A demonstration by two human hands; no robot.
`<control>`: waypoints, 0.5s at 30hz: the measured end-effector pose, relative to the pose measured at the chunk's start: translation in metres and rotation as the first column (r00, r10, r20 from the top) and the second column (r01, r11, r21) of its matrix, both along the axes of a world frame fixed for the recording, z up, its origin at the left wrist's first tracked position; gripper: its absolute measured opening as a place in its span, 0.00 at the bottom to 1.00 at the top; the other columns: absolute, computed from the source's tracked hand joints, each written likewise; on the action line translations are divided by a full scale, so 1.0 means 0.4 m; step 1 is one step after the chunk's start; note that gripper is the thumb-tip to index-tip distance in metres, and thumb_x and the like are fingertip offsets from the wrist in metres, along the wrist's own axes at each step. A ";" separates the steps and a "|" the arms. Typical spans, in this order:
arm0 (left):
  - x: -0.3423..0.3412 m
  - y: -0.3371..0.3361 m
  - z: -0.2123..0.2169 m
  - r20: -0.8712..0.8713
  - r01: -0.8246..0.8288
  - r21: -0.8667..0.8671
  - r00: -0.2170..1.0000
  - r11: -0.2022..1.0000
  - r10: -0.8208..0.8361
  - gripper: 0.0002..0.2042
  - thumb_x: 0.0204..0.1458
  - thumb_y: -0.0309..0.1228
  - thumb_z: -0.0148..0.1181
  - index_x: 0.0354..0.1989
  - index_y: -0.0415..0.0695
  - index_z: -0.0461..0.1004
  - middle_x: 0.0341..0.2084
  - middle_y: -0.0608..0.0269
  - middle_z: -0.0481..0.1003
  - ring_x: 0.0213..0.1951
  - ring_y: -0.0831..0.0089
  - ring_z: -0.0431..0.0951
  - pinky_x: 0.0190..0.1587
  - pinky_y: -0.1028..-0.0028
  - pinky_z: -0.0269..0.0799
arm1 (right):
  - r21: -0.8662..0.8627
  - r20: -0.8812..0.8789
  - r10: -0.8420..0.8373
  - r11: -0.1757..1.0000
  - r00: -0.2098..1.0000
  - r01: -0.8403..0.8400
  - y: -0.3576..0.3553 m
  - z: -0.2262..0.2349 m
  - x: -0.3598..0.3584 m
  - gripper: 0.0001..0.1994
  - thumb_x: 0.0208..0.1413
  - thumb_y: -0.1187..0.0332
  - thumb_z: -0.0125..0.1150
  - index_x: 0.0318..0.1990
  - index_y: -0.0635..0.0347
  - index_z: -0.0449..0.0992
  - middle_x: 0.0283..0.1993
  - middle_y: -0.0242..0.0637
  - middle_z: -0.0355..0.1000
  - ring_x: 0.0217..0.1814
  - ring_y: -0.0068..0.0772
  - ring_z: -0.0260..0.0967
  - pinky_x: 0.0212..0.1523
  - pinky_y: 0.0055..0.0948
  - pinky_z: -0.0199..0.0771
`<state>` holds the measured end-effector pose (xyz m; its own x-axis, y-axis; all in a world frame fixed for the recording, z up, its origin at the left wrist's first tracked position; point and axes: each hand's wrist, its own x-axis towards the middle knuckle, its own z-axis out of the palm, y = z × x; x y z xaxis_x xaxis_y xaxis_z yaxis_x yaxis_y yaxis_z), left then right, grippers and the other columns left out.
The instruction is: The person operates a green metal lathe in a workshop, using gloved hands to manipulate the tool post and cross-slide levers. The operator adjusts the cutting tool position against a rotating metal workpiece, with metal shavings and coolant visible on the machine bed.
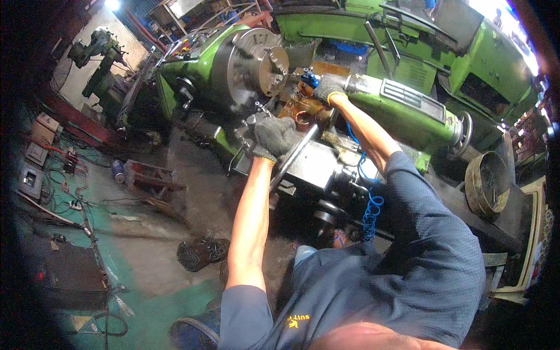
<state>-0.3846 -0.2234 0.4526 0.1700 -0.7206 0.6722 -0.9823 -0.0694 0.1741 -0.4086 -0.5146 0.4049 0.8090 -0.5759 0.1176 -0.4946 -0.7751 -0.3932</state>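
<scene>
My left hand [274, 137], in a grey knit glove, is curled at the tool post [249, 129] of a green lathe. Its fingertips are hidden, so what they grip does not show. A long metal bar [296, 153] slants close beside that hand. Further right, my right hand [329, 91], gloved too, is closed round a blue air blow gun [310, 78], its nozzle toward the chuck. A blue coiled hose [372, 211] hangs below my right arm. The big round chuck [252, 65] holds a shiny metal workpiece [276, 69], left of the blow gun.
The green tailstock [402, 102] with its handwheel [464, 134] stands at the right. A round metal pan [487, 184] sits beyond it. Cables and boxes [32, 178] lie on the floor at the left. A blue drum [195, 333] stands near my left elbow.
</scene>
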 end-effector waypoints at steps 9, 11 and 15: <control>-0.009 0.037 0.025 -0.108 -0.039 0.046 0.993 0.998 0.044 0.06 0.41 0.38 0.62 0.24 0.52 0.82 0.19 0.58 0.79 0.22 0.55 0.78 0.30 0.59 0.73 | 0.289 0.124 -0.238 0.937 0.963 0.194 0.214 0.045 -0.657 0.20 0.55 0.58 0.63 0.51 0.58 0.74 0.43 0.59 0.79 0.50 0.66 0.76 0.50 0.58 0.75; -0.030 -0.131 -0.045 0.000 0.127 0.015 0.992 0.992 -0.127 0.06 0.44 0.35 0.62 0.27 0.50 0.83 0.21 0.57 0.80 0.24 0.56 0.79 0.31 0.60 0.74 | 0.264 0.199 -0.464 0.874 0.863 0.408 0.226 -0.106 -0.986 0.23 0.55 0.53 0.69 0.51 0.59 0.73 0.41 0.56 0.79 0.45 0.63 0.77 0.46 0.53 0.75; 0.002 0.013 -0.001 -0.252 0.060 0.025 0.966 0.998 -0.051 0.07 0.45 0.31 0.59 0.28 0.45 0.83 0.24 0.56 0.81 0.28 0.61 0.82 0.34 0.65 0.77 | 0.516 0.245 -0.783 0.605 0.572 0.607 0.375 -0.295 -1.303 0.22 0.54 0.57 0.74 0.50 0.63 0.78 0.38 0.45 0.81 0.35 0.37 0.81 0.38 0.38 0.79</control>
<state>-0.3838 -0.2182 0.4522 0.2893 -0.7543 0.5893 -0.9100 -0.0258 0.4138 -0.9297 -0.3647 0.2868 0.0485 -0.9988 -0.0023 -0.5362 -0.0241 -0.8438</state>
